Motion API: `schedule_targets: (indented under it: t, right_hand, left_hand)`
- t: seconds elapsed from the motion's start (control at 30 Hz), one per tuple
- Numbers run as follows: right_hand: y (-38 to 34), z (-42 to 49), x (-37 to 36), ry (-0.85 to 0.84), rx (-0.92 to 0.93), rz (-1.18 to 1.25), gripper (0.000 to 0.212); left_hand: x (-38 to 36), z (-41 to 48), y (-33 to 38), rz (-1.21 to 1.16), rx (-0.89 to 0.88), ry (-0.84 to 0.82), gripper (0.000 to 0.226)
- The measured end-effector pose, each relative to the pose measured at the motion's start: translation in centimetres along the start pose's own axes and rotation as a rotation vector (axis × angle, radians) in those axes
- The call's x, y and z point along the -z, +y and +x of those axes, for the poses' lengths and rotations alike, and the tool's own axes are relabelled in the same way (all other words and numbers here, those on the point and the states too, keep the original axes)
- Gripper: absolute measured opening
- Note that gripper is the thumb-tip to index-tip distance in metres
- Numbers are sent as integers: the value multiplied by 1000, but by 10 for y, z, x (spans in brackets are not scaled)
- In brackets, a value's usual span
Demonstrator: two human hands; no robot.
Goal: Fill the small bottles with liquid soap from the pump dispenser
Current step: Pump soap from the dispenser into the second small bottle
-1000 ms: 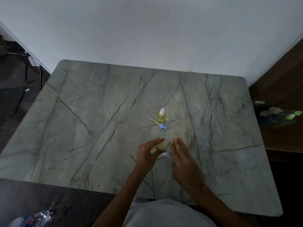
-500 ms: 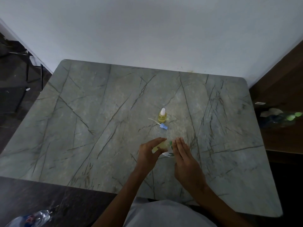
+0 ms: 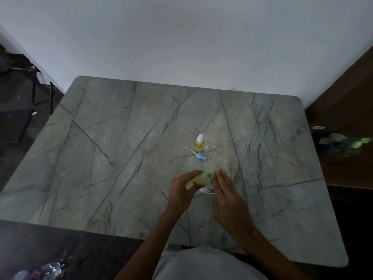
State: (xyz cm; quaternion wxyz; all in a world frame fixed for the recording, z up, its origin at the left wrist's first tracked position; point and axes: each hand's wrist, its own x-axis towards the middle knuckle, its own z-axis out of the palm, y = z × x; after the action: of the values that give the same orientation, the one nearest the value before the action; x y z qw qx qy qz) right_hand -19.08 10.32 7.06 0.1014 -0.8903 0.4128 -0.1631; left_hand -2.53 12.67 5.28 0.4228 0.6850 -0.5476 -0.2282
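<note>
While left hand (image 3: 181,191) grips small bottle (image 3: 194,179), flat right hand (image 3: 228,199) presses dispenser (image 3: 207,191).

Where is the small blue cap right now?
Head view: the blue cap lies on the table near its centre, just nearer the person than the white-capped yellow bottle.
</note>
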Motion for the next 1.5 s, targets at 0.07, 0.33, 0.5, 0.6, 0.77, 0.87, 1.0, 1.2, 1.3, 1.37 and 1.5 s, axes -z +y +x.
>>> schedule_targets:
  t: [0.07,0.33,0.5,0.6,0.77,0.87,1.0,1.2,1.3,1.37,1.5]
  right_hand:
    - [-1,1,1,-3,-3,-3,56]
    - [0,1,-2,7,1,-12,55]
    - [5,-1,-11,-15,20,-32,58]
    - [5,-1,-15,-21,-1,-24,60]
    - [3,2,-10,-42,-13,-14,61]
    - [-2,2,-3,-45,-23,2,61]
    - [-5,6,5,-63,-32,2,60]
    - [-4,10,13,-82,-26,-5,57]
    - [-3,9,11,-63,-30,4,56]
    - [-2,8,8,-61,-24,1,56]
    - [1,5,0,-92,-17,-6,58]
  left_hand:
    - [0,0,0,1,-1,11,40]
    - [0,2,1,-8,-15,-2,40]
    - [-2,1,-3,-3,8,-16,40]
    - [-3,1,-4,-8,14,-6,40]
    - [-3,2,-4,-10,28,-9,40]
    - [-1,3,-2,-25,36,-2,40]
    - [2,5,-2,-48,56,-4,41]
    - [5,8,-1,-38,47,5,42]
    - [4,9,-2,-33,52,-10,44]
    - [3,10,-3,-32,60,-20,44]
    - [3,9,-5,-24,78,-39,44]
